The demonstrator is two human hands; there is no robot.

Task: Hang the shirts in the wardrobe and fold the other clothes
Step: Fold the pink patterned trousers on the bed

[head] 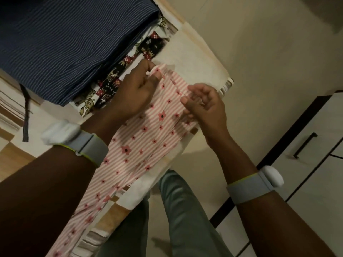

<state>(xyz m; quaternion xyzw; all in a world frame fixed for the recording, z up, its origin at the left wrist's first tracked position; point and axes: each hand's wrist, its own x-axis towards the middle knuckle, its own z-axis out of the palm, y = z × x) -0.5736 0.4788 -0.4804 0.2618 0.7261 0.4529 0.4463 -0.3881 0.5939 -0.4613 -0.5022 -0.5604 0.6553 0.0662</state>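
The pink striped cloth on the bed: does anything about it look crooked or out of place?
The pink striped cloth lies askew, its lower end trailing off the bed edge. The left hand pinches its top edge; the right hand holds the bunched side. No damage shows.

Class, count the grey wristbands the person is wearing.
2: one grey wristband on the left forearm, one grey wristband on the right forearm. None seems hidden.
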